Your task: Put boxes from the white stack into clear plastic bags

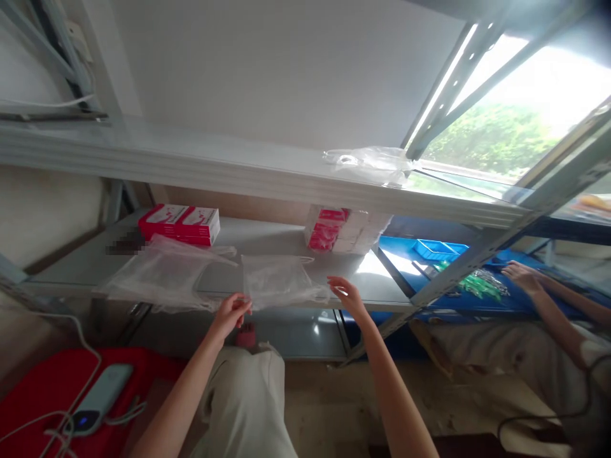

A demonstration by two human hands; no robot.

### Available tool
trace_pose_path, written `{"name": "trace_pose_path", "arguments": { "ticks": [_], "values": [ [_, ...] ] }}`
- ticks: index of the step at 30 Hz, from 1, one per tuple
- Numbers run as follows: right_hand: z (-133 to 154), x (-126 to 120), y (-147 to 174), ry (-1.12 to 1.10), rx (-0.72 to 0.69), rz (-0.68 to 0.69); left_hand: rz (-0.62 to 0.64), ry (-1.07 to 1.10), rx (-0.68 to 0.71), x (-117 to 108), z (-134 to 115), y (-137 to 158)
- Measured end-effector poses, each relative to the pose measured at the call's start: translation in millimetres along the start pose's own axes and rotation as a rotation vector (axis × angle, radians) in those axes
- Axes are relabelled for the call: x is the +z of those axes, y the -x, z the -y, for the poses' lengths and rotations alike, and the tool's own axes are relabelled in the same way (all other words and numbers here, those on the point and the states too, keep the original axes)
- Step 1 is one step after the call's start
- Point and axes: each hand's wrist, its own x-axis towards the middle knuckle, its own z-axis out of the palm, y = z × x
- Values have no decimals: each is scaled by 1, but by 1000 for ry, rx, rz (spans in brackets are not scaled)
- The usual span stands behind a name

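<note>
Head camera view: the left hand (pixel 232 313) pinches the near left corner of a clear plastic bag (pixel 277 282) lying flat on a grey metal shelf (pixel 86 264), while the right hand (pixel 346 294), fingers loosely spread, touches its right edge. The bag is thin, crinkled and see-through; whether anything is inside cannot be made out. A second clear bag (pixel 162 273) lies just to the left. Red-and-white boxes (pixel 180 224) sit further back. A blurred patch hides something beside them. At right, another person's hand (pixel 522 275) reaches over a blue tray (pixel 439 248).
</note>
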Motion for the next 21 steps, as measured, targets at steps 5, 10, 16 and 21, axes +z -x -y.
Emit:
{"name": "trace_pose_path", "arguments": {
  "ticks": [5,10,16,21],
  "values": [
    [17,6,29,183,136,167,1,31,-57,5,21,7],
    [31,16,38,87,148,134,-3,32,-64,3,30,8],
    [20,8,26,239,39,24,-25,55,-5,-12,42,3],
    [2,-7,26,154,92,48,43,52,-11,-21,50,3]
  ]
}}
